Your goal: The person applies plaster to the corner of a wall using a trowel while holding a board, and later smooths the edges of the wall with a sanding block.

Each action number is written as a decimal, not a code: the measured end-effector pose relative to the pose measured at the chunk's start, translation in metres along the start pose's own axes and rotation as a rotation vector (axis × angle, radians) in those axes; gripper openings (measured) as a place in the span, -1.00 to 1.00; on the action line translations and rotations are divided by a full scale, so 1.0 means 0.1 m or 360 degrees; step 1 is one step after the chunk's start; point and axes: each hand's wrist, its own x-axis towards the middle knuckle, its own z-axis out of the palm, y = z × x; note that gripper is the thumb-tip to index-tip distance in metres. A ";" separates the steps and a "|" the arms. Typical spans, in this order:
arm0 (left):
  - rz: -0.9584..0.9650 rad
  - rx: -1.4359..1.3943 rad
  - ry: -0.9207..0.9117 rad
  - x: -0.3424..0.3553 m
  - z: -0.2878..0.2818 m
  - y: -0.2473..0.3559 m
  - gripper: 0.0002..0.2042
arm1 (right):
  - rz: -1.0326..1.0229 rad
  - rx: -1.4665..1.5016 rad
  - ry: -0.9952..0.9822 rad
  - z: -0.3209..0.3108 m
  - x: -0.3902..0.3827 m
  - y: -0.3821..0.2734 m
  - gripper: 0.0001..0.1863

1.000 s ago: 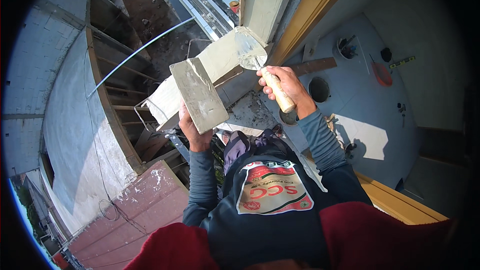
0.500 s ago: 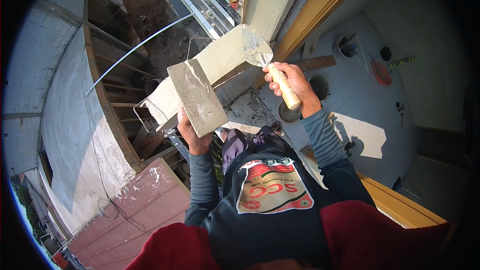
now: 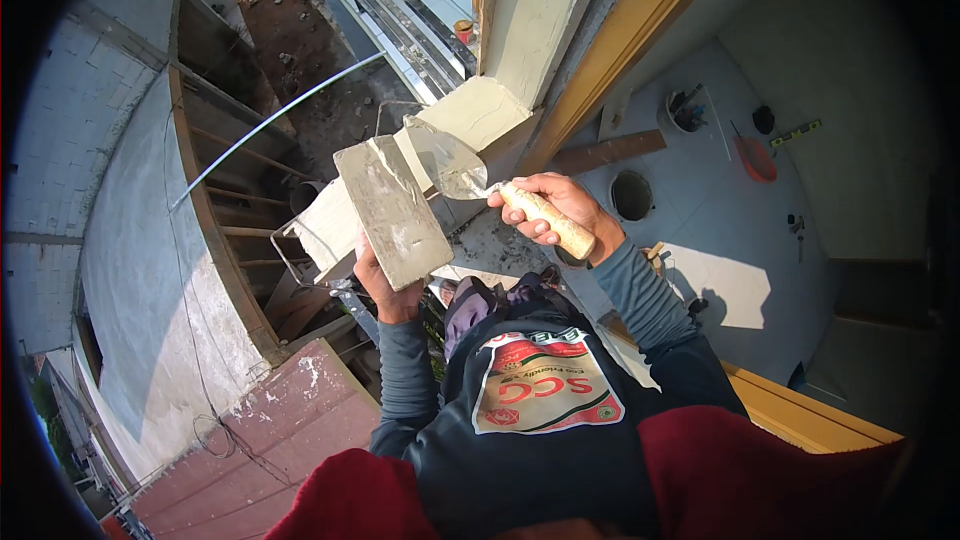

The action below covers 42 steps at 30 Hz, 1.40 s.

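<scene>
A grey rectangular board (image 3: 393, 210), ridged and streaked pale, sat tilted above the left hand (image 3: 388, 288), which clasped it from below, fingers mostly hidden; just beside it, a smeared round-edged trowel (image 3: 450, 162) slanted over a pale ledge (image 3: 480, 112), the right hand (image 3: 568, 208) wrapped snugly around its wooden handle (image 3: 550, 222)

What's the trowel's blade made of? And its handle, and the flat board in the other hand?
The blade looks like thin metal, shiny between pale smears. The handle seems wooden, pale yellow-brown and patchy. The board is harder to tell: maybe wood or plastic, because its face is dull grey and streaky.
</scene>
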 end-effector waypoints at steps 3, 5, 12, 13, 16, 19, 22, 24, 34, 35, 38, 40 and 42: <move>-0.0028 -0.0175 0.0000 0.04 -0.06 -0.07 -0.49 | -0.0478 -0.0945 0.0444 0.37 -0.38 0.12 -0.64; -0.0076 -0.0206 -0.0074 0.10 -0.03 -0.10 -0.51 | -0.0628 -0.1063 0.0483 0.42 -0.48 0.16 -0.72; -0.0203 -0.0328 -0.0258 0.43 0.40 -0.47 -0.60 | -0.1146 -0.1782 0.1222 0.67 -0.60 0.11 -0.66; -0.0214 -0.0323 -0.0306 0.49 0.51 -0.51 -0.60 | -0.1142 -0.1805 0.1214 0.67 -0.63 0.12 -0.66; -0.0282 -0.0388 -0.0337 0.72 0.79 -0.63 -0.60 | -0.1566 -0.2736 0.1162 0.72 -0.83 0.09 -0.63; -0.0407 -0.0506 -0.0257 0.82 0.99 -0.59 -0.60 | -0.1603 -0.3281 0.0912 0.77 -1.09 0.07 -0.61; -0.0421 -0.0641 -0.0457 0.88 1.01 -0.59 -0.62 | -0.1525 -0.3501 0.0834 0.73 -1.24 0.02 -0.62; -0.0455 -0.0716 -0.0527 0.87 1.04 -0.59 -0.63 | -0.1514 -0.3646 0.0779 0.67 -1.24 -0.02 -0.64; -0.0244 -0.0714 -0.0897 0.41 0.69 -0.31 -0.57 | -0.2017 -0.2709 0.1385 0.51 -0.33 -0.12 -0.66; -0.0232 -0.0689 -0.0878 0.40 0.60 -0.29 -0.56 | -0.1932 -0.2253 0.1281 0.45 -0.17 -0.09 -0.68; -0.0260 -0.0522 -0.0822 0.34 0.44 -0.17 -0.48 | -0.1930 -0.1500 0.1025 0.29 0.23 -0.07 -0.71; -0.0222 -0.0358 -0.0608 0.29 0.31 -0.11 -0.47 | -0.1898 -0.1462 0.0999 0.24 0.30 -0.12 -0.67; -0.0173 -0.0309 -0.0512 0.25 0.25 -0.07 -0.48 | -0.1936 -0.1365 0.0992 0.27 0.31 -0.13 -0.75</move>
